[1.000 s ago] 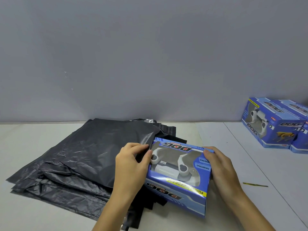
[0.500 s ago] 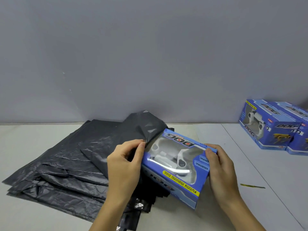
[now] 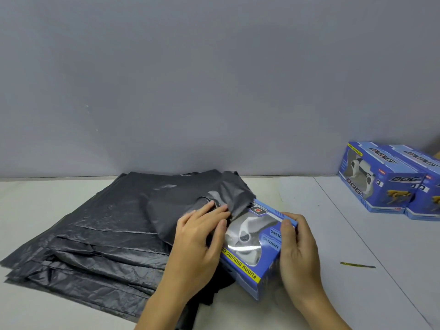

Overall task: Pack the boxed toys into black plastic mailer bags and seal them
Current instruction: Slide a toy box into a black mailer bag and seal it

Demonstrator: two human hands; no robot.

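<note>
Crinkled, glossy black plastic mailer bags (image 3: 95,246) lie fanned in a loose stack on the pale tabletop (image 3: 333,234). Left hand (image 3: 197,244) pinches the top bag's mouth (image 3: 228,196) in its grip, draped over one end of a blue rectangular cardboard toy box (image 3: 259,253) with a clear window; right hand (image 3: 297,256) clasps the other end. Two matching blue boxes (image 3: 381,182) stand far right, one thin yellow-green strip (image 3: 357,265) nearby.

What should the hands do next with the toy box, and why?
Probably the right hand should push the blue toy box further into the black mailer bag, while the left hand holds its mouth open. Only the box's far corner is covered so far.
</note>
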